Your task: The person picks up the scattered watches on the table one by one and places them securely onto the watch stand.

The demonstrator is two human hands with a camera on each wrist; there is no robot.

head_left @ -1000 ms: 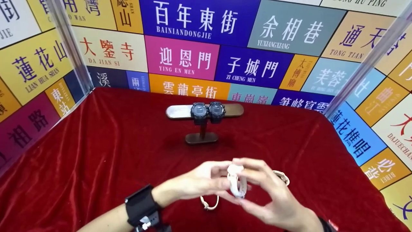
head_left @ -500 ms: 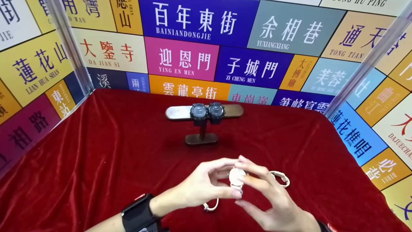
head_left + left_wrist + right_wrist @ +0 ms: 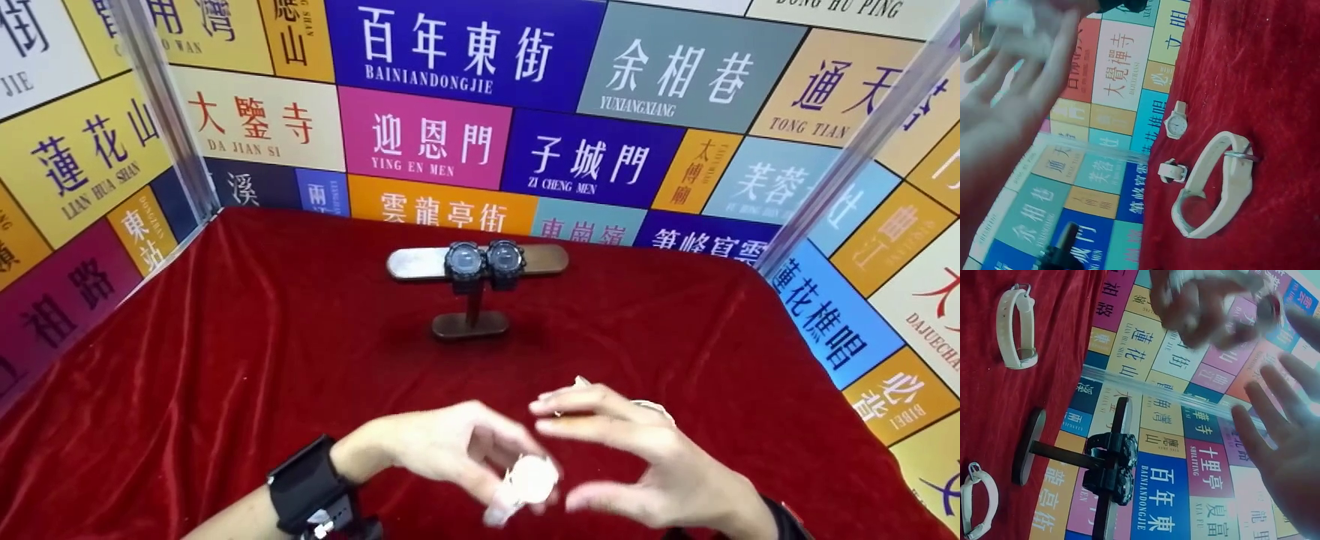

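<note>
- Left hand (image 3: 442, 450): its grip is clamped on a white watch (image 3: 534, 480), held above the red-covered tabletop (image 3: 300, 360).
- Right hand (image 3: 652, 457): its grip is apart, thumb and fingers spread just beside that watch.
- Further white watches (image 3: 1241, 183) rest on the cloth.
- Two black watches (image 3: 465, 261) sit on a stand (image 3: 471, 325) behind.

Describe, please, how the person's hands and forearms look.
The left hand and right hand are ungloved. A wide black cuff with a pale piece circles the left wrist; the forearm is bare. A black band partly shows at the right wrist.
</note>
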